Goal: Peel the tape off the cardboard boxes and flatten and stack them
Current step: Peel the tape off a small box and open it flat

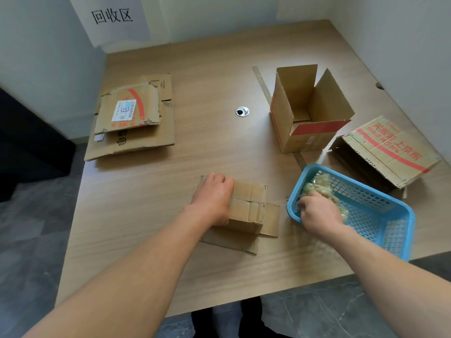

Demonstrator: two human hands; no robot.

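On the wooden table (207, 69) a stack of flat cardboard (133, 118) lies at left, the left hand (214, 201) holds the small half-collapsed box (249, 211) at centre, fingers together and bent over its far edge, and the right hand (319, 213) grips crumpled tape (317, 185) with curled fingers in a blue perforated plastic basket (380, 215), behind it an open carton (310, 111).

Bare table (200, 147) lies open across the middle (only a cable hole (242, 111)). Flattened stack (136, 123) fills the far left, small box (249, 208) the near centre; 3 obstacles crowd the right: upright box (310, 137), collapsed box (390, 152), blue basket (371, 195).
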